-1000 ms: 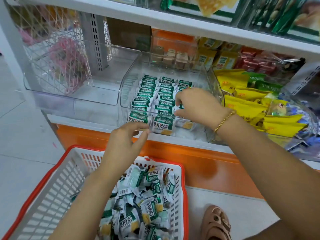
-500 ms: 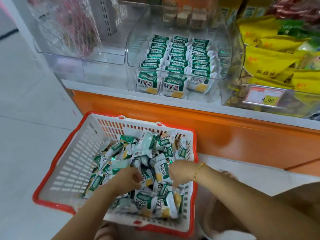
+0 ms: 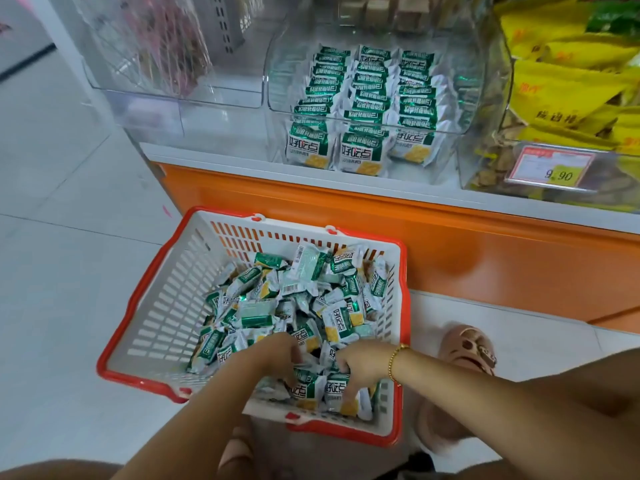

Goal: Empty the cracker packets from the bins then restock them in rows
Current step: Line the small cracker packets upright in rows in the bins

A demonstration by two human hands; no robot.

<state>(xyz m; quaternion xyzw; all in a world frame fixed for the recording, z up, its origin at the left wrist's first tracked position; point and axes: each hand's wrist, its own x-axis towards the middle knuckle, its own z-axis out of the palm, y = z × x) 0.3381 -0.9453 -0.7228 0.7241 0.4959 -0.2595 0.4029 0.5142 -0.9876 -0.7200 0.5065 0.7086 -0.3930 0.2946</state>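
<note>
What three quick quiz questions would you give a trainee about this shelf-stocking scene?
1. True or false: the green-and-white cracker packets in the clear plastic bin stand in three rows.
2. Where are the left hand and the right hand? A) in the red-rimmed white plastic basket B) inside the bin C) flat on the floor
3. Fill in: the yellow price label reads ___.
Key: 1 true; 2 A; 3 9.90
</note>
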